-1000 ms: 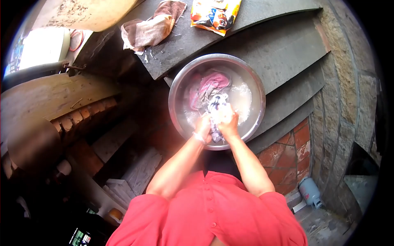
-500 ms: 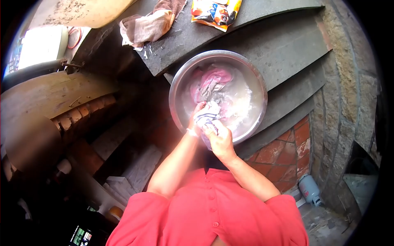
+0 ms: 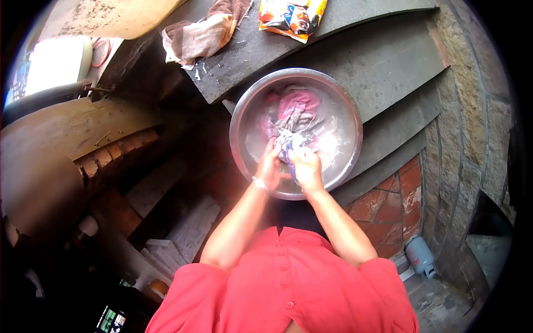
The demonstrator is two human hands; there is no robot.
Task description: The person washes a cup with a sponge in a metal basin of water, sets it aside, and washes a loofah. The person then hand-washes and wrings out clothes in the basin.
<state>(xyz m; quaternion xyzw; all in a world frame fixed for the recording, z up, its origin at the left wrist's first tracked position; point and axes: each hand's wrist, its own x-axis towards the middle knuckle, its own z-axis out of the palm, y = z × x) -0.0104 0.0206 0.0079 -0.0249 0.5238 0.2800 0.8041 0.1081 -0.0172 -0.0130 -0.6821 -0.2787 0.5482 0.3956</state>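
A round metal basin (image 3: 240, 161) holds cloudy water in front of me. Both my hands grip a wet white cloth with blue-purple stripes (image 3: 287, 143) over the basin's near half. My left hand (image 3: 270, 166) closes on the cloth's left side, a pale band around its wrist. On the other side, my right hand (image 3: 307, 169) is wrapped round the cloth, and a bit of it hangs below the fingers. Just beyond, a pink and grey cloth (image 3: 300, 105) lies in the water.
A brownish towel (image 3: 202, 36) and an orange printed packet (image 3: 292, 19) lie on the dark stone slab (image 3: 244, 61) behind the basin. Stone steps (image 3: 383, 105) run to a wall at right. A grey gas cylinder (image 3: 420, 255) lies at lower right. Wooden boards (image 3: 191, 227) are at lower left.
My hands have moved forward and a little apart, lower over the basin. The striped cloth has gone with them, and the pink cloth has shifted slightly in the water.
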